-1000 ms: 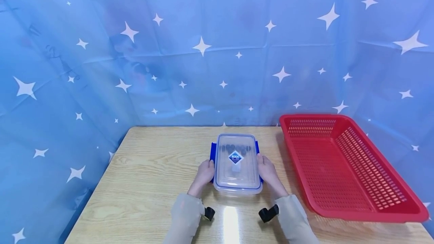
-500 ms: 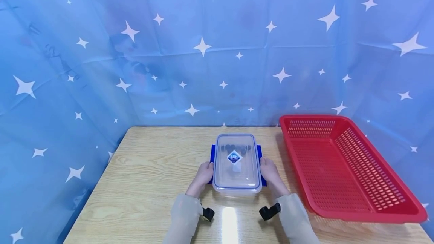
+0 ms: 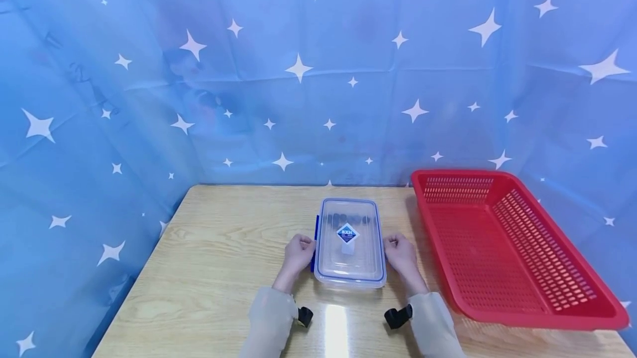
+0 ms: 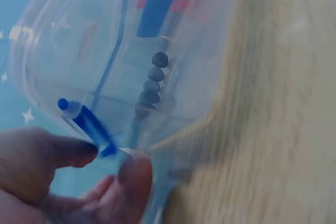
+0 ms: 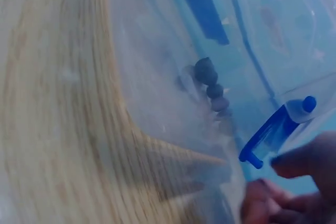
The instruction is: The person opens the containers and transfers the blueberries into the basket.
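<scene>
A clear plastic food container [image 3: 350, 261] with a blue-rimmed lid stands on the table in front of me. Dark round pieces [image 4: 156, 74] lie in a row inside, seen through its wall. At the left side my left hand [image 3: 297, 252] has its thumb and a finger about the lower end of a blue latch [image 4: 93, 129], which juts from the container. My right hand [image 3: 401, 255] is at the opposite side, fingers bent. In the right wrist view, its thumb lies just short of another jutting blue latch [image 5: 270, 132], with a gap between thumb and fingers. Both wrist views are blurred.
A large red plastic basket [image 3: 485, 258] stands to the right of the container, close to the right forearm. The wooden table [image 3: 224, 269] extends to the left. Behind it hangs a blue curtain [image 3: 259, 98] with white stars.
Both blue latches flared out at the sides half a second ago; in the head view the right one no longer shows. My right hand has shifted slightly, with its fingers more bent.
</scene>
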### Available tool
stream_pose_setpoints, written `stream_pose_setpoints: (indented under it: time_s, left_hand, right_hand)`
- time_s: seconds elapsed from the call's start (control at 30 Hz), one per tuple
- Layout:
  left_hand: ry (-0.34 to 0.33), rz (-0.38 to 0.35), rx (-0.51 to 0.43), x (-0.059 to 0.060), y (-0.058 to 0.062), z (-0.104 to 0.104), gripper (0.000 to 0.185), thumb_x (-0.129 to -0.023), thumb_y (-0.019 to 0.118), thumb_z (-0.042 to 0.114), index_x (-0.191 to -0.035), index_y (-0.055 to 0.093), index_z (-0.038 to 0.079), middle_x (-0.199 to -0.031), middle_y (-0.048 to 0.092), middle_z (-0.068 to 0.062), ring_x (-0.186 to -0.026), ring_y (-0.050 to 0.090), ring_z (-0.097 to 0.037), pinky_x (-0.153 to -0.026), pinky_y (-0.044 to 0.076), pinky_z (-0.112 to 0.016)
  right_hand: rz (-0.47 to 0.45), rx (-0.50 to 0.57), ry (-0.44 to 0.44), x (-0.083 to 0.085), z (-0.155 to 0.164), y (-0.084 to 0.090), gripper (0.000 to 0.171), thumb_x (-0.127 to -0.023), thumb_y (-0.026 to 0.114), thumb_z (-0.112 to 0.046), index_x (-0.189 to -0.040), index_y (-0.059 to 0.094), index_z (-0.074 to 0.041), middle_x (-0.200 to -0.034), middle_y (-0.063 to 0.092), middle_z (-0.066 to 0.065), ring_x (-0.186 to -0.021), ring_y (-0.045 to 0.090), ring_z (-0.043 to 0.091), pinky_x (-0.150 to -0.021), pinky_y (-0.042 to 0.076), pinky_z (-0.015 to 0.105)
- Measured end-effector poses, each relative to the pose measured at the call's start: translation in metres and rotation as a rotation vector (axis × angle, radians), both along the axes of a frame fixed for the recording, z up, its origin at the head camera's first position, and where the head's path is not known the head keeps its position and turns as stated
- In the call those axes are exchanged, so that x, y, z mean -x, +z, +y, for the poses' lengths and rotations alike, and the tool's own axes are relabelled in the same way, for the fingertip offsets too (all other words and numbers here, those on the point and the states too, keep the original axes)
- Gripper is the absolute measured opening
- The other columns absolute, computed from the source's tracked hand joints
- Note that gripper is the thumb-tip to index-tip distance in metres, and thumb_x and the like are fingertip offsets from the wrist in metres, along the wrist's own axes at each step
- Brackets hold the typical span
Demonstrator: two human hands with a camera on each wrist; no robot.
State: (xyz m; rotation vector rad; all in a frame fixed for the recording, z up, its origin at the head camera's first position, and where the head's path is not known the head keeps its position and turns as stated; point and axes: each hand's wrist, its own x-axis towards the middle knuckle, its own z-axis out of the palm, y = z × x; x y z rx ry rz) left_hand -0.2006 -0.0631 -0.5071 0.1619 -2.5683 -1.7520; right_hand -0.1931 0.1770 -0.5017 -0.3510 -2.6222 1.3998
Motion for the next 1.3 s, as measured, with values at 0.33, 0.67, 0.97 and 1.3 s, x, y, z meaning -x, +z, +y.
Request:
stream_pose_setpoints:
  time_s: [0.33, 0.67, 0.97, 1.3]
  left_hand:
    - [-0.02, 0.173, 0.081, -0.005, 0.033, 0.011, 0.026, -0.085, 0.064, 0.013, -0.097, 0.065, -0.01, -0.076, 0.063, -0.011, -0.065, 0.058, -0.015, -0.055, 0.051, -0.023]
    - [-0.022, 0.106, 0.109, -0.006, 0.04, 0.016, 0.037, -0.075, 0.073, 0.011, -0.103, 0.065, -0.012, -0.077, 0.062, -0.011, -0.065, 0.052, -0.012, -0.053, 0.046, -0.02]
    - [-0.017, 0.077, 0.105, -0.005, 0.04, 0.015, 0.037, -0.076, 0.074, 0.011, -0.105, 0.065, -0.01, -0.08, 0.061, -0.01, -0.067, 0.052, -0.014, -0.056, 0.047, -0.023]
    - [-0.017, 0.114, 0.108, -0.005, 0.046, 0.014, 0.034, -0.075, 0.074, 0.011, -0.102, 0.068, -0.008, -0.078, 0.062, -0.008, -0.062, 0.052, -0.011, -0.053, 0.046, -0.022]
  right_hand:
    - [0.029, -0.008, 0.006, -0.005, -0.006, 0.02, 0.031, -0.091, 0.06, -0.026, -0.088, 0.065, 0.004, -0.061, 0.055, 0.002, -0.053, 0.047, 0.012, -0.047, 0.039, 0.023]
    - [0.015, -0.107, 0.038, -0.011, -0.012, 0.032, 0.035, -0.084, 0.068, -0.031, -0.09, 0.064, 0.003, -0.07, 0.059, 0.008, -0.061, 0.05, 0.017, -0.051, 0.039, 0.024]
    - [0.072, -0.128, 0.031, -0.011, -0.015, 0.033, 0.03, -0.083, 0.07, -0.025, -0.086, 0.065, 0.004, -0.066, 0.058, 0.007, -0.058, 0.05, 0.016, -0.05, 0.039, 0.024]
    - [0.089, -0.205, 0.023, -0.012, -0.017, 0.042, 0.031, -0.083, 0.068, -0.027, -0.084, 0.064, 0.003, -0.067, 0.059, 0.008, -0.06, 0.051, 0.019, -0.052, 0.04, 0.027]
